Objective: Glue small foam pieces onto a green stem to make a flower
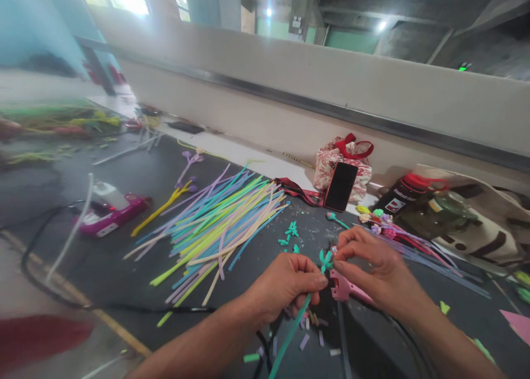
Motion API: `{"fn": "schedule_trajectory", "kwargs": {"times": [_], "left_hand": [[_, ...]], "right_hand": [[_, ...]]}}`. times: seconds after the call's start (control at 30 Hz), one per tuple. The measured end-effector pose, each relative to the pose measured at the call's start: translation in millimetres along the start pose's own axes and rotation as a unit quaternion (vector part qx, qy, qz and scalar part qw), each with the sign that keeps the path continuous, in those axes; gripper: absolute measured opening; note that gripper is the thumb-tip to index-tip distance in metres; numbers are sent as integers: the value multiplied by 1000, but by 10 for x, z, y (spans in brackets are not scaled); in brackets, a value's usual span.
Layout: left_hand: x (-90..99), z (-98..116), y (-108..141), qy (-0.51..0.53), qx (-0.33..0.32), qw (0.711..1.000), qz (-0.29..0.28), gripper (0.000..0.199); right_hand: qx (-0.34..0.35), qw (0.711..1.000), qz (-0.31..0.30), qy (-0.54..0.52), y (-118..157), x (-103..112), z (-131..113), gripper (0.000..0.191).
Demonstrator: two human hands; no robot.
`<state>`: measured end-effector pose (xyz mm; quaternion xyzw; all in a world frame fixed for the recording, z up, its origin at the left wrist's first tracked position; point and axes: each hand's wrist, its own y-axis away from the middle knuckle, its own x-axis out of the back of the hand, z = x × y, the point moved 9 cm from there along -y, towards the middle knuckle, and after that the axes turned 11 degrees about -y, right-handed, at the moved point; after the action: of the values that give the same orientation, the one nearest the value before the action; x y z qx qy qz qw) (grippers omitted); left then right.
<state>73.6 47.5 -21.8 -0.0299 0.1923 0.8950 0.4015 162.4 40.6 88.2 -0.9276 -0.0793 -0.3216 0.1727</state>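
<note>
My left hand (292,285) is closed around a long teal foam-like stick (292,330), which slants down toward the front edge of the view. At its upper end is a small teal flower (325,259) made of short petal pieces. My right hand (372,271) pinches at the flower's right side, thumb and fingertips together; whatever sits between them is too small to make out. Just below the right fingertips lies a pink hand tool (343,288), partly covered by that hand. Short teal pieces (292,229) lie on the dark table beyond my left hand.
A broad pile of pastel sticks (223,224) covers the table's middle left. Beyond it sits a magenta corded device (111,216). A phone (340,187) leans on a patterned bag (327,161). At right are finished flowers (385,224), a black bottle (401,194) and a beige bag (467,224).
</note>
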Motion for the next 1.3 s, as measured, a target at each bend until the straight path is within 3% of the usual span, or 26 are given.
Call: {"fn": "schedule_trajectory", "kwargs": {"times": [0.5, 0.97, 1.2, 1.3], "left_hand": [[73, 29, 28, -58, 18, 997, 48, 20], [80, 58, 6, -69, -18, 996, 56, 16], [161, 154, 58, -10, -24, 996, 88, 22], [192, 166, 60, -2, -40, 994, 98, 22]], "right_hand": [[-3, 999, -3, 38, -8, -22, -13, 12], [5, 998, 6, 65, 3, -28, -61, 13], [49, 992, 104, 59, 138, 247, -246, 11], [68, 988, 126, 60, 210, 264, -290, 10]]}}
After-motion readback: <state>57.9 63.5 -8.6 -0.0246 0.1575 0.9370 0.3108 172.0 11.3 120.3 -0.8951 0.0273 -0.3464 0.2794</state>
